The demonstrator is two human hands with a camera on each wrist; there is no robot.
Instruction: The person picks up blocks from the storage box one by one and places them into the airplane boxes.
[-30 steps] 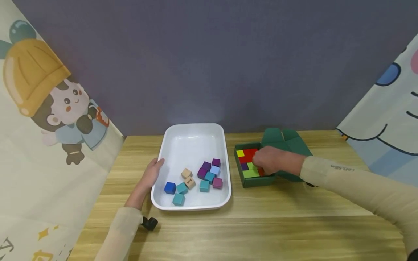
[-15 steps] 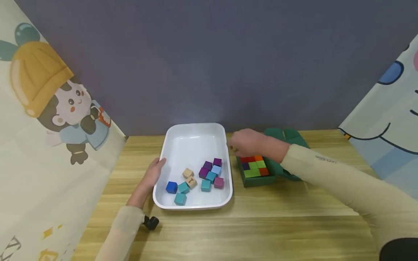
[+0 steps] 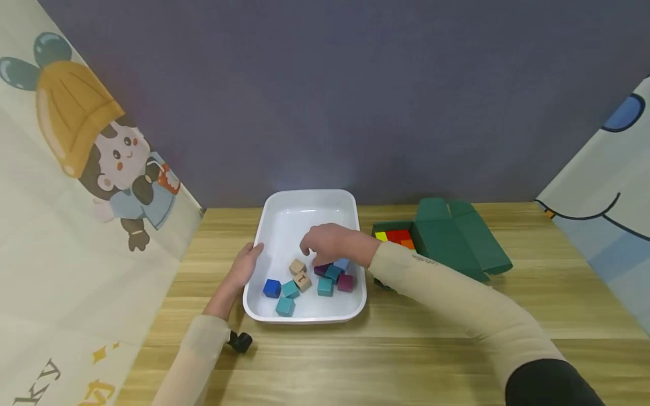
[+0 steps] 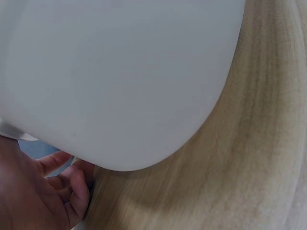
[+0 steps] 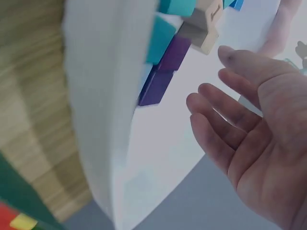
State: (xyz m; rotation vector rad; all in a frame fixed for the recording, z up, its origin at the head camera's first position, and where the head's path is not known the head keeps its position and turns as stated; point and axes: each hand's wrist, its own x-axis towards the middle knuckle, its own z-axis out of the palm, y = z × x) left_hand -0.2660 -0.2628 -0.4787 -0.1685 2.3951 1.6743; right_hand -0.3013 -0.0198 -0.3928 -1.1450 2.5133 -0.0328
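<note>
My left hand (image 3: 244, 266) grips the left rim of the white tray (image 3: 284, 225), thumb over the edge; in the left wrist view its fingers curl by the tray's underside. My right hand (image 3: 329, 242) hovers over the tray's middle, fingers loosely bent. Nothing lies in its palm in the right wrist view. Inside the tray are two wooden cubes (image 3: 302, 281), a dark blue cube (image 3: 271, 288), several teal cubes (image 3: 285, 307), a magenta cube (image 3: 345, 283) and a light blue cube (image 3: 341, 264). Purple cubes (image 5: 157, 88) are partly hidden behind the right hand in the head view.
Right of the tray stands a green box (image 3: 393, 226) with red, yellow and orange cubes (image 3: 398, 237) inside, its front covered by my right sleeve. Its lid (image 3: 452, 242) lies folded open to the right. A grey panel (image 3: 325, 101) rises behind the wooden table (image 3: 325, 361).
My right hand has left the green box, risen and swung left over the tray, its fingers loosening from a bunched shape. The left hand keeps its hold on the rim.
</note>
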